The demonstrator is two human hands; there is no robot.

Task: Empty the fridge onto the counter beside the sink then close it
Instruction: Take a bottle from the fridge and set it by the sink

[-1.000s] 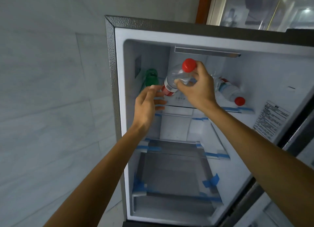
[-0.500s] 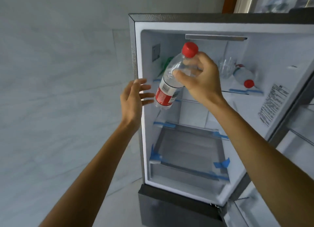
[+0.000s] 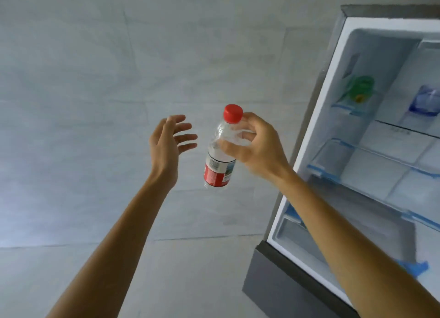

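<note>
My right hand [image 3: 258,148] grips a clear water bottle [image 3: 220,160] with a red cap and red label by its upper part, held upright in the air left of the open fridge [image 3: 309,174]. My left hand [image 3: 170,143] is open just left of the bottle, fingers spread, not touching it. On the fridge's top shelf lies a green bottle [image 3: 360,87], and a clear bluish item [image 3: 426,101] sits farther right at the frame edge.
A grey tiled wall [image 3: 95,103] fills the left and centre behind my hands. The fridge's lower glass shelves [image 3: 371,165] carry blue tape at their corners. A dark grey lower drawer front [image 3: 273,286] is below the open compartment.
My right hand has carried the water bottle out of the fridge and to the left. The view has swung left, so the fridge now sits at the right edge. My left hand stays open beside the bottle.
</note>
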